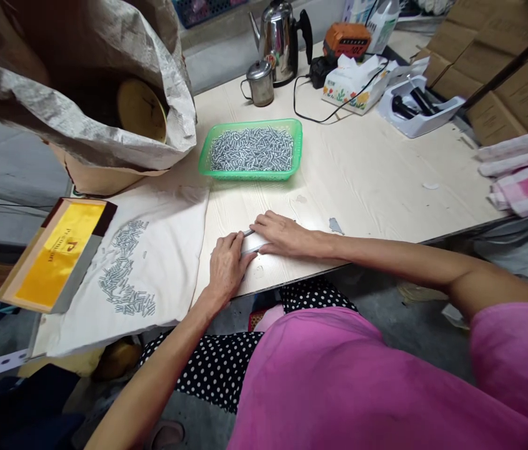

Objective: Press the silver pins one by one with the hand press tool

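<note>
In the head view, the landmark is the green basket (297, 149), which sits on the tabletop (399, 187) and is filled with many small metal pins (252, 150). Its low walls probably serve to keep these pins together.

On the near side of the basket, the left hand (227, 265) and the right hand (287, 236) meet over a pale flat piece (252, 242), which has a grey edge. The grip of each hand is nearly closed, opened only as much as this piece needs: fingers are on the far edge, thumb is near the closer edge. One hand is at each end, I judge so that the piece stays steady and does not turn. The fingers cover much of it, so I cannot tell exactly what it is.

To the left of the basket and nearer, a white cloth (177, 244) carries loose pins (123, 275) in a curved heap; the soft cloth perhaps stops them from rolling. A yellow box (55, 256) lies farther left, at the cloth's edge. An open sack (183, 119) stands just left of the basket. Behind the basket are a lidded metal cup (261, 90) and a kettle (278, 44).
</note>
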A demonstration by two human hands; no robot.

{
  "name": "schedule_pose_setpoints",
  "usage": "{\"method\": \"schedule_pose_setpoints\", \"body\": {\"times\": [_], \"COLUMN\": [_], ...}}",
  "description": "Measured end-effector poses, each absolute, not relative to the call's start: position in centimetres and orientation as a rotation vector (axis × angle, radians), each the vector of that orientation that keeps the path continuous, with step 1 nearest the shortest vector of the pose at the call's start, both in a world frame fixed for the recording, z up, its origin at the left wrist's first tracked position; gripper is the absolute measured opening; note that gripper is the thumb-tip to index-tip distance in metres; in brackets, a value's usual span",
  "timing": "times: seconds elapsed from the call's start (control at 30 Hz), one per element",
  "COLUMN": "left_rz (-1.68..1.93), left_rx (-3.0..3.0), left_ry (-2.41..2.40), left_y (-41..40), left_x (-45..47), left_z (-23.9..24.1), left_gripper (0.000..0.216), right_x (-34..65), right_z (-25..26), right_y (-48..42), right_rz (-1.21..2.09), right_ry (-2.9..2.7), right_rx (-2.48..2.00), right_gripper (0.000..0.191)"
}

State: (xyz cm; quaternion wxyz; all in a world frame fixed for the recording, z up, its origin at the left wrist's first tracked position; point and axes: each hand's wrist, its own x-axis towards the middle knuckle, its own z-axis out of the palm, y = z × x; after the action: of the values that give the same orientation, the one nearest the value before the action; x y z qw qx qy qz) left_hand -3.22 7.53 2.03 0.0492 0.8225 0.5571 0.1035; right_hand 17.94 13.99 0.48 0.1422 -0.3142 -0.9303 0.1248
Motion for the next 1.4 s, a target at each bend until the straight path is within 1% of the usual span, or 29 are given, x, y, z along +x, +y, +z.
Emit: {"method": "schedule_pose_setpoints", "body": {"times": [0.03, 0.07, 0.1, 0.13, 0.2, 0.27, 0.37, 0.43, 0.5, 0.57, 0.67, 0.73, 0.83, 0.87, 0.93, 1.03, 1.1, 1.13, 1.2, 1.27, 1.33, 1.4], "left_rz": [0.373, 0.421, 0.456, 0.474, 0.466, 0.434, 0.417, 0.428, 0.437, 0.420, 0.419, 0.503, 0.722, 0.788, 0.874, 0.748, 0.496, 0.351, 0.090, -0.112, -0.241, -0.287], "left_rx": [2.517, 2.532, 2.547, 2.562, 2.581, 2.575, 2.530, 2.509, 2.496, 2.467, 2.430, 2.492, 2.652, 2.677, 2.608, 2.226, 2.037, 1.977, 1.908, 1.883, 1.884, 1.924], "left_ry": [1.696, 1.679, 1.649, 1.607, 1.505, 1.425, 1.398, 1.405, 1.413, 1.439, 1.437, 1.302, 1.123, 1.189, 1.589, 2.374, 2.625, 2.680, 2.710, 2.688, 2.654, 2.630], "left_y": [6.8, 6.0, 5.2, 4.3, 2.7, 1.6, 1.1, 1.3, 1.6, 1.5, 0.3, -1.3, -3.2, -3.3, -2.3, 1.5, 4.4, 5.6, 7.6, 8.7, 9.3, 9.5], "left_x": [-3.1, -2.9, -2.6, -2.3, -1.6, -1.1, -0.8, -0.8, -0.8, -0.7, -0.5, -0.7, -3.0, -4.4, -8.3, -15.2, -19.0, -20.4, -22.2, -22.9, -23.4, -23.9], "left_z": [1.7, 1.4, 1.1, 0.9, 0.6, 0.5, 0.5, 0.5, 0.3, 0.2, 0.6, 1.3, 3.0, 3.5, 4.7, 5.9, 6.1, 6.1, 5.9, 5.5, 5.0, 4.4], "left_gripper": [0.046, 0.049, 0.051, 0.053, 0.058, 0.060, 0.060, 0.061, 0.063, 0.063, 0.051, 0.039, 0.024, 0.021, 0.021, 0.028, 0.031, 0.032, 0.034, 0.036, 0.040, 0.044], "right_x": [18.2, 18.5, 18.6, 18.6, 18.2, 17.4, 15.7, 14.4, 12.8, 11.0, 8.6, 7.6, 6.8, 6.6, 6.3, 6.0, 6.4, 6.9, 8.4, 10.4, 12.4, 13.7], "right_z": [0.7, 0.9, 1.0, 1.1, 1.1, 1.3, 2.3, 3.4, 4.5, 5.1, 4.8, 4.0, 2.6, 2.2, 1.6, 1.8, 3.0, 4.0, 6.4, 9.0, 11.0, 11.9], "right_y": [14.4, 14.8, 15.2, 15.7, 16.8, 18.0, 19.4, 19.4, 18.3, 16.5, 13.8, 13.0, 12.9, 12.9, 12.8, 12.5, 13.2, 14.0, 16.6, 19.8, 22.5, 23.6], "right_rz": [0.393, 0.423, 0.448, 0.462, 0.468, 0.462, 0.427, 0.369, 0.294, 0.241, 0.183, 0.157, 0.209, 0.257, 0.418, 0.750, 0.870, 0.864, 0.721, 0.446, 0.142, -0.061], "right_ry": [-2.687, -2.698, -2.712, -2.721, -2.730, -2.742, -2.770, -2.788, -2.843, -2.935, -3.016, -3.005, -2.956, -2.936, -2.867, -2.621, -2.386, -2.279, -2.137, -2.095, -2.086, -2.108], "right_rx": [-0.869, -0.835, -0.816, -0.821, -0.870, -0.943, -1.059, -1.097, -0.978, -0.675, -0.204, -0.051, 0.034, 0.041, 0.037, -0.049, -0.196, -0.284, -0.464, -0.666, -0.925, -1.146], "right_gripper": [0.048, 0.053, 0.053, 0.048, 0.031, 0.022, 0.017, 0.018, 0.023, 0.021, 0.009, 0.014, 0.016, 0.016, 0.014, 0.012, 0.010, 0.009, 0.011, 0.013, 0.014, 0.020]}}
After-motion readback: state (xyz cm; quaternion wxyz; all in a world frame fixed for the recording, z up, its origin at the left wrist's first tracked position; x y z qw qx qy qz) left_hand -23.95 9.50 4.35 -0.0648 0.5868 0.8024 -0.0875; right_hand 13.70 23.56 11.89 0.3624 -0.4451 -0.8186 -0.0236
